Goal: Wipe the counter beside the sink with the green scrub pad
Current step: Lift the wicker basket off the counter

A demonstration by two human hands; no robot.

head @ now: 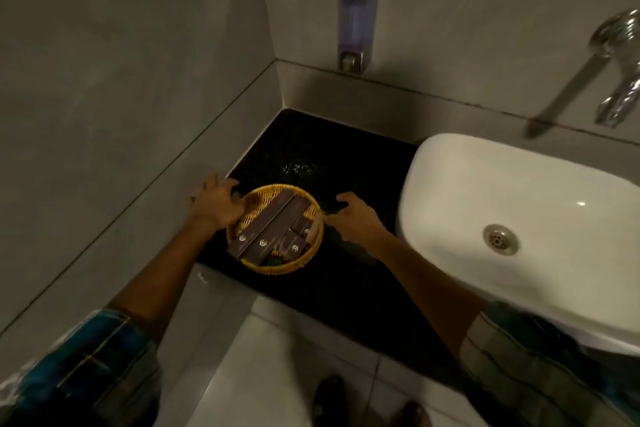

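A round yellow woven basket [313, 248] stands on the black speckled counter [311, 149], left of the white sink [519, 184]. It holds several brown boxes [273, 225]. My left hand [216, 203] grips the basket's left rim, with the fingers curled over it. My right hand [355, 218] is at the right rim, thumb and fingertips pinched on the edge. I do not clearly see a green scrub pad; a small dark green patch shows under the boxes at the basket's near side.
Grey tiled walls close the counter at the left and back. A soap dispenser [356, 17] hangs on the back wall, and a chrome tap [620, 80] juts out above the sink. Below the counter edge are the pale floor tiles and my shoes [329, 399].
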